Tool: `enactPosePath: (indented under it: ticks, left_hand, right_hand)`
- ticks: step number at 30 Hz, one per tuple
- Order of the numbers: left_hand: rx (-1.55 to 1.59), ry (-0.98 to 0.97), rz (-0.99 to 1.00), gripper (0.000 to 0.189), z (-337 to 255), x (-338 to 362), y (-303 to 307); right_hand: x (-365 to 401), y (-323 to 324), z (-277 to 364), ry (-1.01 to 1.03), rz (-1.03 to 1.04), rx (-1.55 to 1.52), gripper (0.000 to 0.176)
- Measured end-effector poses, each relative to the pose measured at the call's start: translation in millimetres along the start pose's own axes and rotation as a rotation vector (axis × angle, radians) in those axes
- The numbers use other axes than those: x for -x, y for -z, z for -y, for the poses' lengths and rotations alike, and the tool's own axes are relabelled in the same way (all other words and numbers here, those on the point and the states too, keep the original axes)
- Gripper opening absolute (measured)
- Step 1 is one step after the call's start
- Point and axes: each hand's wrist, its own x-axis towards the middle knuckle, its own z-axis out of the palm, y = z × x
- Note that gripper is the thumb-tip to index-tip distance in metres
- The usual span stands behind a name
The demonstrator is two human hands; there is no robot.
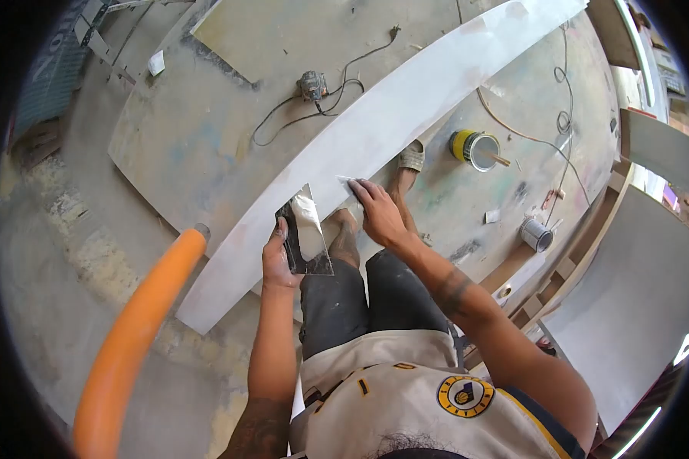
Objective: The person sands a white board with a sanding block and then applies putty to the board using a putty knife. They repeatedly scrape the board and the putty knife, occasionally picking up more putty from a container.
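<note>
My left hand [278, 256] grips the edge of a flat dark board [318, 265], held over the lower part of the long white curved panel [417, 96]. A thick smear of white putty [308, 223] lies along this board. My right hand [380, 216] is closed on a small pale scraper [345, 181], fingers pressed along it, its blade right at the panel's near edge. Much of the scraper is hidden under my fingers. The panel runs diagonally from lower left to upper right in front of my legs.
An orange tube [142, 329] rises at left, its end close to the panel. Beyond the panel lies a corded power tool [311, 86]. To the right stand a yellow can [461, 145] with a stick and a smaller grey can [537, 236]. Cords cross the paint-stained floor; curved panels [628, 291] stand at far right.
</note>
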Motion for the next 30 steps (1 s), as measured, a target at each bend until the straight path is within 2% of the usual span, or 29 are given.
enactPosePath:
  ticks: [1,2,3,5,6,7,10,11,13,15,16,17,18,20,21,22,23,25,26,27,29,30]
  left_hand:
    - [0.05,0.065,0.016,0.04,1,2,5]
    - [0.114,0.134,0.133,0.04,2,2,5]
    - [0.113,0.148,0.139,0.04,4,2,-4]
    - [0.001,0.226,0.06,0.041,11,-2,-28]
    - [-0.047,0.207,0.112,0.043,13,-3,-38]
    - [-0.047,0.213,0.127,0.043,16,-6,-48]
    - [-0.198,0.062,0.089,0.045,16,-14,-85]
    - [-0.229,0.088,0.205,0.045,10,-19,-86]
    - [-0.15,0.072,0.168,0.043,11,-21,-106]
    - [-0.307,-0.054,0.07,0.043,9,-31,-120]
    - [-0.385,-0.113,0.099,0.039,10,-41,-109]
    - [-0.58,-0.31,0.017,0.032,15,-60,-74]
    - [-0.849,-0.376,0.003,0.028,10,-64,-73]
    - [-1.118,-0.424,0.0,0.025,13,-74,-99]
    - [-1.239,-0.611,0.076,0.027,18,-75,-137]
    - [-1.35,-0.798,0.165,0.031,23,-79,-170]
    - [-1.353,-0.779,0.192,0.031,29,-87,-190]
    - [-1.479,-0.92,0.428,0.043,43,-106,-223]
    - [-1.716,-1.045,0.513,0.051,46,-117,-236]
    - [-1.71,-1.036,0.529,0.051,51,-129,-248]
    - [-1.916,-1.065,0.404,0.068,58,-144,-266]
    - [-1.931,-1.045,0.381,0.068,59,-152,-276]
  right_hand:
    - [6,26,26,0.138,-0.138,-0.064,0.067]
    - [15,46,46,0.298,-0.183,-0.111,0.067]
    - [22,65,63,0.456,-0.234,-0.154,0.068]
    - [34,96,88,0.734,-0.24,-0.041,0.06]
    - [37,103,91,0.836,-0.221,0.017,0.055]
    - [38,107,87,0.833,-0.227,0.033,0.055]
    - [28,109,63,0.517,-0.314,0.115,0.056]
    - [23,118,49,0.415,-0.275,0.162,0.061]
    - [15,144,30,0.265,-0.203,0.381,0.068]
    - [13,159,18,0.041,-0.3,0.055,0.066]
    - [9,163,15,-0.036,-0.424,-0.228,0.058]
    - [1,170,15,-0.117,-0.543,-0.504,0.051]
    - [-4,184,22,-0.109,-0.547,-0.522,0.051]
    - [-4,221,30,-0.588,-0.415,-1.597,0.031]
    - [-7,233,28,-0.598,-0.433,-1.601,0.031]
    - [-12,243,28,-0.712,-0.247,-1.76,0.026]
    - [-18,251,26,-0.817,-0.054,-1.912,0.023]
    - [-30,263,21,-0.867,-0.034,-1.992,0.019]
    - [-35,267,10,-0.786,-0.017,-2.085,0.019]
    - [-41,279,0,-0.789,-0.037,-2.089,0.019]
    - [-56,301,-19,-0.738,-0.103,-2.006,0.018]
    - [-63,308,-33,-0.712,-0.152,-2.073,0.019]
